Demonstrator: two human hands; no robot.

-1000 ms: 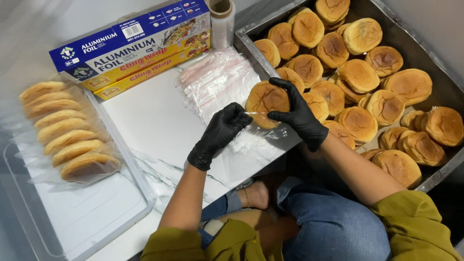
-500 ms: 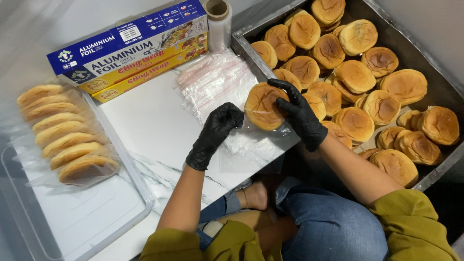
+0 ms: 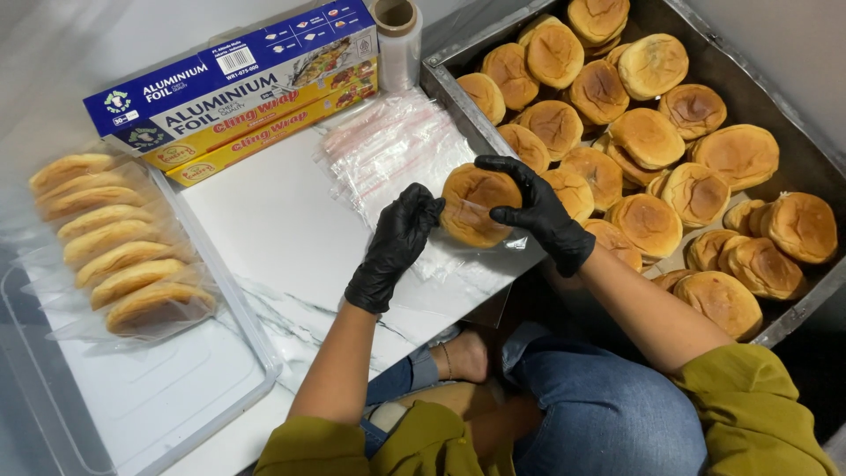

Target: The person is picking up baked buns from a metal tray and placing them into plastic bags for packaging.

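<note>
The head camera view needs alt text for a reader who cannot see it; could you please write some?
Two black-gloved hands, left hand and right hand, hold a round bun in a clear plastic bag over a white table. A metal tray of buns sits right; bagged buns lie left.

Golden round bun [image 3: 476, 204], tilted, half inside clear bag [image 3: 458, 256].

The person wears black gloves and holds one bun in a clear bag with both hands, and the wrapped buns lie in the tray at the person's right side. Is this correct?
Not quite. The head view shows the wrapped buns in the clear tray at the person's left side. The rest holds: left hand and right hand, black-gloved, hold one bun in a clear bag.
</note>
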